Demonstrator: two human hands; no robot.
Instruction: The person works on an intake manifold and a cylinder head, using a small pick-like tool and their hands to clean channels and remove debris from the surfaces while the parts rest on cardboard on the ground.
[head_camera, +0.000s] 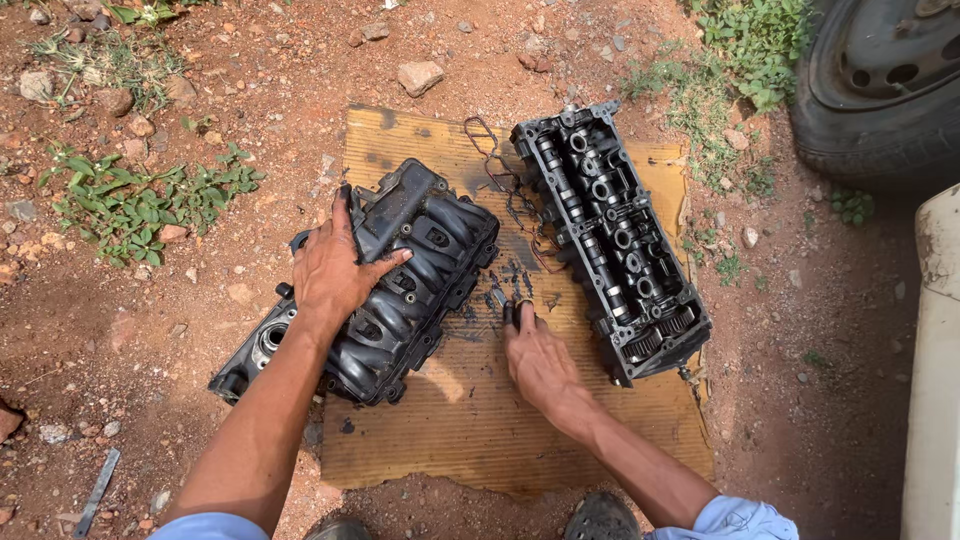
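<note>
A black ribbed intake manifold (400, 290) lies on the left part of a brown cardboard sheet (470, 420) spread on red dirt. My left hand (335, 270) rests flat on top of it, fingers spread. To the right lies a dark engine cylinder head (610, 240) with its camshaft and gears showing. Between the two parts, my right hand (535, 355) presses its fingertips onto small dark bits (510, 285) on the cardboard; whether it pinches one I cannot tell. A thin bent gasket (500, 170) lies by the head's far end.
A car tyre (880, 90) stands at the top right, and a white panel (935, 360) runs down the right edge. Stones (420, 75) and weeds (140, 205) dot the dirt. A flat metal strip (97, 490) lies at the bottom left. My shoe tips (600, 518) touch the cardboard's near edge.
</note>
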